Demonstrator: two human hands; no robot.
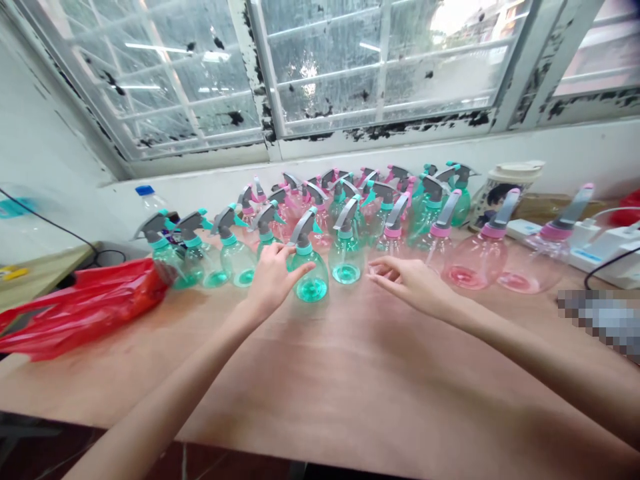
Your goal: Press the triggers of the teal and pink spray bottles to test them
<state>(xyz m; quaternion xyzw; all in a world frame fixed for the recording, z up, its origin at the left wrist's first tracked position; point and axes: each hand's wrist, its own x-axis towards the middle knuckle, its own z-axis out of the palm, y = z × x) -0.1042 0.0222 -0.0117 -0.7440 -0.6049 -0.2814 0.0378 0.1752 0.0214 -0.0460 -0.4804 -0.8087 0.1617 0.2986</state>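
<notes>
Holding ur hands apart, u've got L hand [270, 280], thumb spread wide, at the front green spray bottle [312, 287] on the table [320, 387]; R hand [407, 283] half-open nr a pink-collared bottle [393, 241].

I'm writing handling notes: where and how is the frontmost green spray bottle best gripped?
Probably around its teal collar, the left hand coming from the near left, where it is. The frontmost green spray bottle stands upright, its rounded body narrows toward that collar, and other bottles stand behind.

Green bottles [346, 259], pink bottles [476, 259], grey triggers [302, 229], red bag [97, 303], tan tabletop [325, 383]
</notes>
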